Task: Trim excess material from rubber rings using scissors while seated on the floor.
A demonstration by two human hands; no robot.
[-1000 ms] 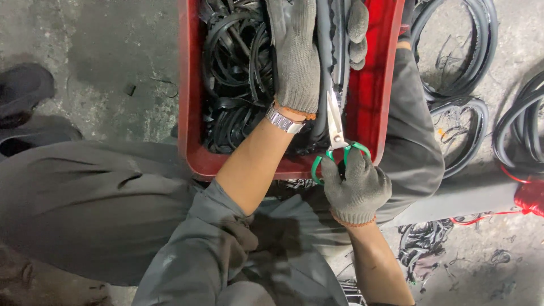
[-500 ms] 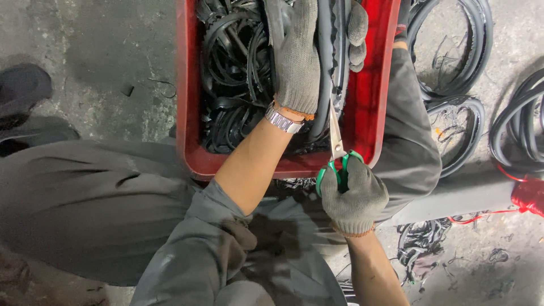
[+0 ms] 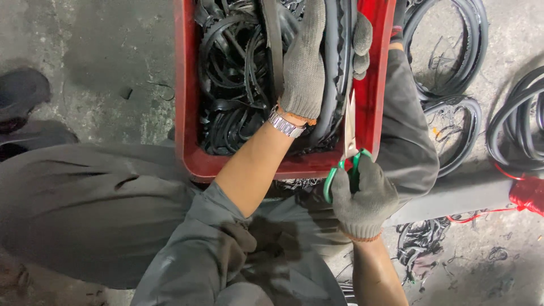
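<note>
A stained grey concrete floor (image 3: 96,73) fills the background, and a red plastic crate (image 3: 184,85) is set on it between the seated person's knees. The crate is packed with tangled black rubber strips (image 3: 232,73), too many and too entwined to be counted.

A long dark rubber band (image 3: 334,62) is grasped by the left hand (image 3: 306,62), whose gloved fingers are wrapped around it over the crate's right half, near its right wall. A metal wristwatch (image 3: 286,123) is worn just below that glove. The green-handled scissors (image 3: 348,147) are held by the right hand (image 3: 362,195), fingers clenched through the loops, at the crate's near right corner.

Compared with a second ago, the scissor handles have been drawn together and the blades now lie closed along the band; the grip of the left hand has stayed in place. From this a cut along the band's edge is judged to have just been completed or advanced.

Counted: one crate, one pair of scissors, two knitted grey gloves, one watch. On the floor beyond the crate's right side, at least three black rubber rings (image 3: 447,62) are laid, and one red object (image 3: 527,192) is seen at the right edge.
</note>
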